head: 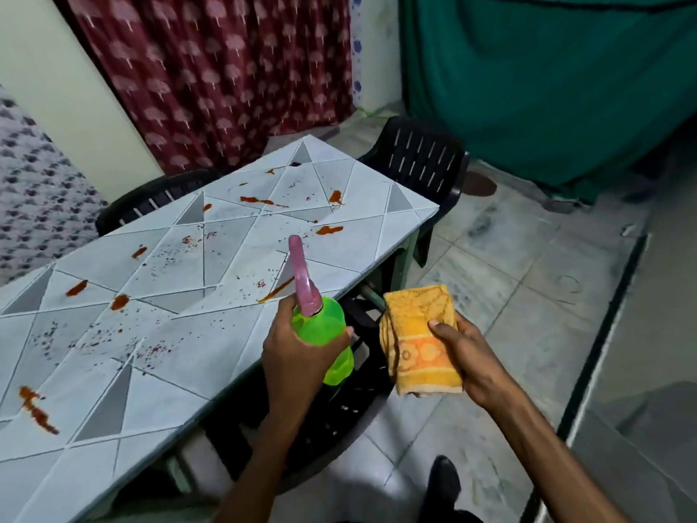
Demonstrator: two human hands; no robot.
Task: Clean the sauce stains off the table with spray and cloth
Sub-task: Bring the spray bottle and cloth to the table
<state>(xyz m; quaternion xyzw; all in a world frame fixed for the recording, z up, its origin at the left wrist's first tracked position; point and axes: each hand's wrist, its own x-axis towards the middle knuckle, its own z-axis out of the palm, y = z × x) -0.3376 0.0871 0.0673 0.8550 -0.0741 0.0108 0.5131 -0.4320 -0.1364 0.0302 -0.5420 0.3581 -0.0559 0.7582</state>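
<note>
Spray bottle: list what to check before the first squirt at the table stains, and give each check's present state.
1. Grip: the left hand grips the spray bottle: ok.
2. Aim: the nozzle points out over the table: ok.
3. Finger on the trigger: cannot tell.
4. Liquid in the spray bottle: cannot tell.
5. Wipe ready: the right hand holds the folded cloth: ok.
6. Target: the sauce stains lie ahead of the nozzle: ok.

Bare left hand [290,354] and right hand [467,356], forearms [547,447] uncovered to the frame edge, short thumbnail [433,323] on the right, one black shoe [445,481].
</note>
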